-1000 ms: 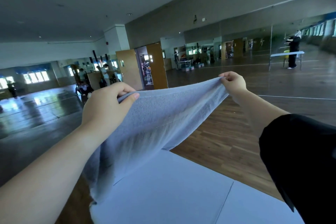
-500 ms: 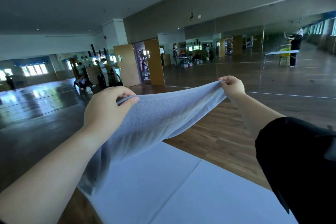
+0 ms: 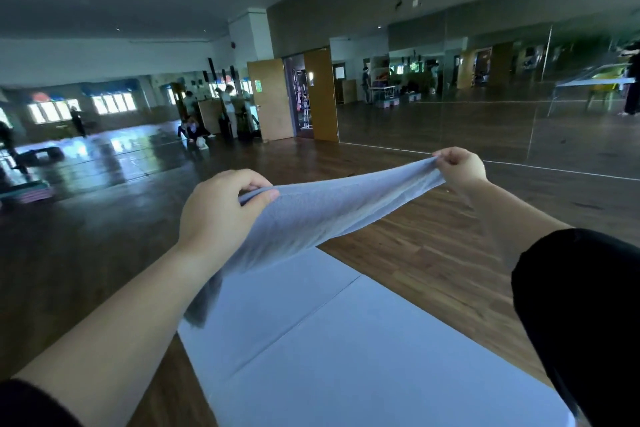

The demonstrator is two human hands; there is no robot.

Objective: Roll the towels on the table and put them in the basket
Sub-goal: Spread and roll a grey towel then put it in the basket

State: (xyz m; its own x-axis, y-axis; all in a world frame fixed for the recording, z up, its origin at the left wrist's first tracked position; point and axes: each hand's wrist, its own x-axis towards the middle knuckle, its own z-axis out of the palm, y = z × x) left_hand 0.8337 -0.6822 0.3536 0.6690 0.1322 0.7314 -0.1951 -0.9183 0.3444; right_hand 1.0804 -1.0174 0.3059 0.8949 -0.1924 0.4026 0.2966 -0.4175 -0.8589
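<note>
Left thumb and curled fingers (image 3: 258,196) pinch one corner of a pale blue towel (image 3: 329,215). The fingertips of the right hand (image 3: 460,166) are closed together on the opposite corner. The left hand (image 3: 218,215) sits nearer and lower, and the right is farther and higher. The towel is stretched in the air between them over the far end of the white table (image 3: 346,357), its loose end hanging by the left forearm.

The basket is not in view.

Likely risk: each hold is only a corner pinch, so a slip could drop the towel onto the wood floor (image 3: 433,253). Laid down skewed, it would roll unevenly.

No writing is readable; a green sign on the door (image 3: 270,100) is too blurred.
</note>
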